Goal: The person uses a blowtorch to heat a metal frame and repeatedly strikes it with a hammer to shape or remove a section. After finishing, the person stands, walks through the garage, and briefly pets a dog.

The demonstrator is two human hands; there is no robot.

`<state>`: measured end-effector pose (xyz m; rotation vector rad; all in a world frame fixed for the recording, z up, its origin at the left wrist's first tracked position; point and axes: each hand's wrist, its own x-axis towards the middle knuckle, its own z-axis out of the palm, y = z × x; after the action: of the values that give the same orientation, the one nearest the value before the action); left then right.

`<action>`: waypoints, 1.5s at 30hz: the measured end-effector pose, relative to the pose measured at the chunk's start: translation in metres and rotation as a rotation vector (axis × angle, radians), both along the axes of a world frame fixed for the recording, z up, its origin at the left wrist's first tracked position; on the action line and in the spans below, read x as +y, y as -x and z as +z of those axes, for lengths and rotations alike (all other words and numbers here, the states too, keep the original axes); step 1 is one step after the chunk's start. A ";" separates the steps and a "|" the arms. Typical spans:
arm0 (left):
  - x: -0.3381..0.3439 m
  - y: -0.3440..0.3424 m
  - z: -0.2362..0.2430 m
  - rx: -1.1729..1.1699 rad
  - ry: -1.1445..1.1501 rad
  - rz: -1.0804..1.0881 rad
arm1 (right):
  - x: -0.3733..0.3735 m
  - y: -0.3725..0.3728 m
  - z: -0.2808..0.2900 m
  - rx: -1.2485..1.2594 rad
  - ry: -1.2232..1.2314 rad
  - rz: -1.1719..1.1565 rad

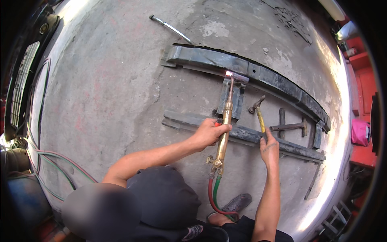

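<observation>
My left hand (209, 134) is closed around a brass gas torch (224, 137), with something small and red beside the fingers. Red and green hoses (213, 193) run from the torch's lower end. Its bent tip meets a bright glowing spot on a metal bracket (232, 97), next to the long, dark, curved metal beam (225, 60). In my right hand (269, 148) is a hammer (260, 115) with a yellow handle, its head toward the beam. Beneath both hands passes a second dark metal bar (246, 135).
Another hammer (296, 126) lies right of the yellow one, across a dark bar (281, 121). A chrome rod-like tool (171, 28) rests beyond the beam. Hoses (60, 157) trail along the left. A shoe (240, 201) is planted near the hoses. Red furniture (363, 80) stands far right.
</observation>
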<state>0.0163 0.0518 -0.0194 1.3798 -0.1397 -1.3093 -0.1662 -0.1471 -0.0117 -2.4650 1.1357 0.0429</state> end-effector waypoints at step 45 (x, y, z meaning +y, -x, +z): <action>0.017 0.004 -0.002 0.014 -0.052 0.075 | 0.020 -0.093 0.061 -1.051 0.251 0.266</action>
<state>0.0124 0.0685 -0.0214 1.4062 -0.0443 -1.2671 -0.0729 -0.1275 0.0496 -2.2515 0.3530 -1.2127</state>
